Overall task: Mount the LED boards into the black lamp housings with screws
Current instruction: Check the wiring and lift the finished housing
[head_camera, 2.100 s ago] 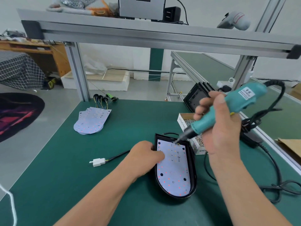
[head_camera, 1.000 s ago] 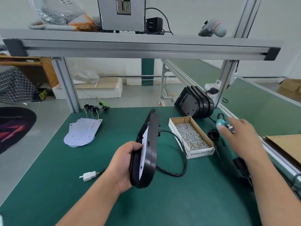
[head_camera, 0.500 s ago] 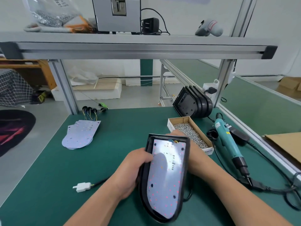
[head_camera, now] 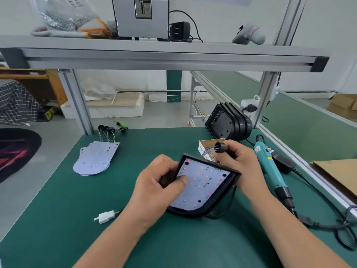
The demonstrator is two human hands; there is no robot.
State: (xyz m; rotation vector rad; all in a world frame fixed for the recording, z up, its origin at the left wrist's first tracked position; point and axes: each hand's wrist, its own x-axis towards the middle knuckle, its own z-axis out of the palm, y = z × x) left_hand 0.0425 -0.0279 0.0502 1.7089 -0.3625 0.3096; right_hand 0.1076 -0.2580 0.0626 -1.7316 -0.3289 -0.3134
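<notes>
Left hand (head_camera: 158,182) — grips the left edge of the lamp housing (head_camera: 201,212), fingers curled round its rim and thumb pressed flat on the LED board (head_camera: 202,185).

Lamp housing: black, held tilted up off the table (head_camera: 58,219) between the two hands, square end away from the person, rounded end nearest. The LED board lies inside it, pale face up, dotted with red and orange spots.

Right hand (head_camera: 245,167) — behind the housing's far right corner. Thumb and fingers pinch a round black plug (head_camera: 222,147); coloured wires (head_camera: 208,151) run from it down to the housing's far edge. Whether the palm also bears the housing cannot be told.

Box of screws (head_camera: 207,145): cardboard, just behind the right hand and largely hidden by it.

Screwdriver (head_camera: 270,171): teal, lying on the table just right of the right hand, with a black cable (head_camera: 326,226) trailing from its near end.

Stack of housings (head_camera: 228,124): black, standing on edge beyond the right hand, near the table's far edge.

White connector (head_camera: 104,216): on the table, near the left wrist on its outer side, at the end of a thin lead.

Pile of boards (head_camera: 96,157): flat on the green table, well to the left of the left hand, with wires and small black plugs (head_camera: 108,130) at its far end.

Shelf (head_camera: 154,55): grey metal, overhead beyond both hands, carrying a grey box and a clear bag.
</notes>
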